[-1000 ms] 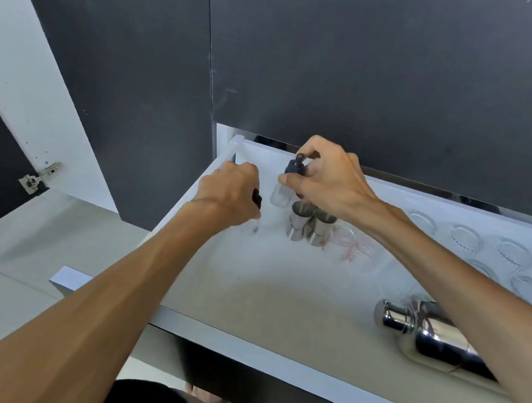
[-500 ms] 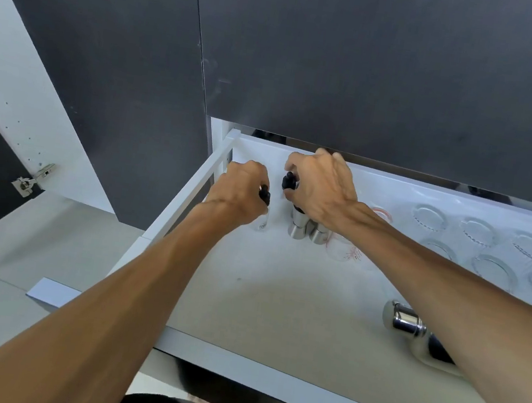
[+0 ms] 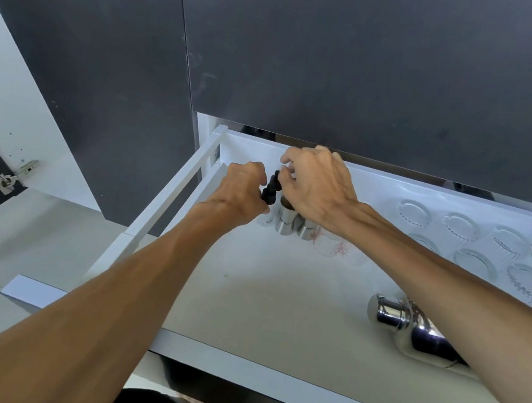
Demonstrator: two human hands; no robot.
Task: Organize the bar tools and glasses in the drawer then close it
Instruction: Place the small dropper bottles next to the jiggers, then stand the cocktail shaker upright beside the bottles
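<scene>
A: White drawer (image 3: 154,220) is pulled out, left hand (image 3: 242,191) mid-frame curled shut around black pourer tops (image 3: 271,190) on a small bottle (image 3: 264,219). Could tip it into the steel jiggers (image 3: 296,220) just beside it, I reckon.

B: Yeah, right hand (image 3: 317,187) is arched over them, fingertips pinched on the same black top. Glasses (image 3: 476,239) sit right of centre, shaker (image 3: 410,328) lying lower right, might roll on closing.

Counts in the open drawer (image 3: 237,355)

Two hands; two steel jiggers (image 3: 285,219); six ribbed upturned glasses (image 3: 413,211) far right; one shaker (image 3: 417,329) near right.
</scene>
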